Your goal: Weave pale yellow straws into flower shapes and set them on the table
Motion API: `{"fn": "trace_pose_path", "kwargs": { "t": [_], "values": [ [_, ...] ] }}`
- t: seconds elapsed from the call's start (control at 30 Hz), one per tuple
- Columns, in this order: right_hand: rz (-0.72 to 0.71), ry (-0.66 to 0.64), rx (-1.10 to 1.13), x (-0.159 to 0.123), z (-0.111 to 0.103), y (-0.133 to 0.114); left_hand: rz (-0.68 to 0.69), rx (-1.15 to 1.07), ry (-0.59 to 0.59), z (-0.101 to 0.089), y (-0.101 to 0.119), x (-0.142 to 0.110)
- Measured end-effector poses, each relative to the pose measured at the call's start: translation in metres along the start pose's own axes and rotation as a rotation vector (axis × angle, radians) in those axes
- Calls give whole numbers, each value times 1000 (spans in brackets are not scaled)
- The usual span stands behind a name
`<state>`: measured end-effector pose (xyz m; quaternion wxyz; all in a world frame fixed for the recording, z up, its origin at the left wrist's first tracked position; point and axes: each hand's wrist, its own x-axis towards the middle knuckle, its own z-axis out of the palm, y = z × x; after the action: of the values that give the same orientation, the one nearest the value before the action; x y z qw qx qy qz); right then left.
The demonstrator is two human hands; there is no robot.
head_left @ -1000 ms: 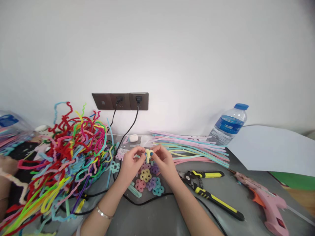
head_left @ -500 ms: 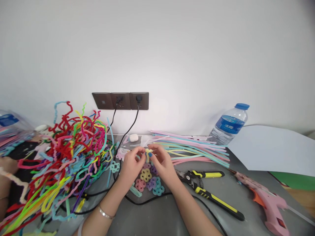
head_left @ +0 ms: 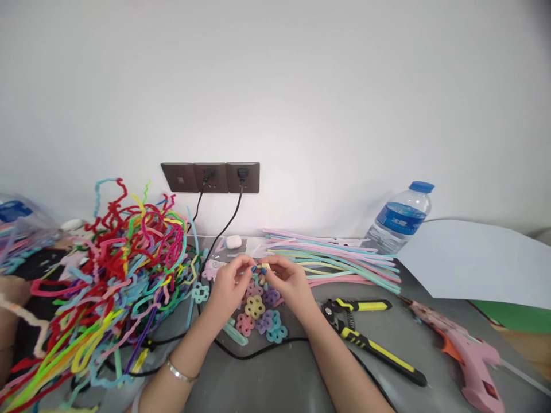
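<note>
Because it looks like a short length of fuzzy craft stem, the small pale-yellow plush piece (head_left: 266,266) should weigh next to nothing and bend readily, soft outside and probably stiffened by a thin wire that would hold any shape given to it. Its nap ought to cling rather than slip, though a hard squeeze could flatten it; the ends, taken between thumb and forefinger, seem the best hold. What shows is a stubby, matte, pale-yellow bit; fingertips hide the rest, so its full shape cannot be told. It sits raised over the middle of the grey desk (head_left: 262,384), between the left hand (head_left: 229,288) and the right hand (head_left: 293,285), both pinching it, their blue nails close together.

Just below lies a cluster of small looped plush flowers (head_left: 255,308) in yellow, coral, purple and turquoise. Toward the desk's back edge stretches a bundle of straight pastel fuzzy stems (head_left: 344,265). Black-and-yellow-handled metal pliers (head_left: 354,337) rest right of the hands, and a pink glue gun with an orange trigger (head_left: 469,345) lies near the right edge. A tangled heap of bright fuzzy stems (head_left: 124,258) covers the desk's left side.
</note>
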<state>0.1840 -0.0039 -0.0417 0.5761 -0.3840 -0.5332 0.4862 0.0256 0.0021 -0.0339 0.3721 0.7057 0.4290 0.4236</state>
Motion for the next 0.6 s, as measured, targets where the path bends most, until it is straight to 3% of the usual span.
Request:
{"fn": "trace_pose_path", "kwargs": {
  "t": [0.33,0.6],
  "values": [
    [72,83,78,1,-8,0,-97,-171,62,-9,3,5],
    [45,48,15,3,-8,9,-113,-138,92,-7,1,6]
  ]
}}
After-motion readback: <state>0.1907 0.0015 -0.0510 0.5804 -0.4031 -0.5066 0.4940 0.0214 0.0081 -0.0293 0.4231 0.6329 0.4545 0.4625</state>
